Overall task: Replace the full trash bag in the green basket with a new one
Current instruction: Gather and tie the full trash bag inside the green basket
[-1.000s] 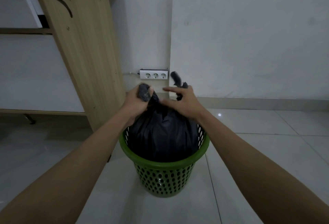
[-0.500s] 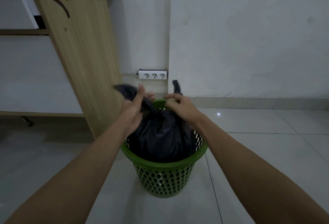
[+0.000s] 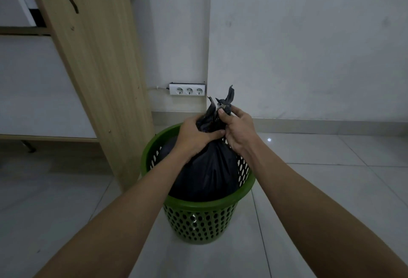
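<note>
A full black trash bag [image 3: 209, 173] sits inside the green perforated basket [image 3: 203, 222] on the tiled floor. The bag's top is gathered into a bunched neck with loose ends sticking up. My left hand [image 3: 194, 138] grips the neck from the left, fingers wrapped around it. My right hand [image 3: 238, 129] holds the neck from the right, its thumb and fingers pinching the knotted ends just above. The bag's lower part is hidden by the basket wall and my left forearm. No new bag is in view.
A slanted wooden desk panel [image 3: 103, 67] stands just left of the basket. A white triple power socket [image 3: 187, 89] is fixed low on the wall behind. White walls meet in a corner; pale floor tiles [image 3: 331, 167] spread to the right.
Both hands have come together on the bag's neck. The two loose ends that were held apart are now bunched and tied at the top.
</note>
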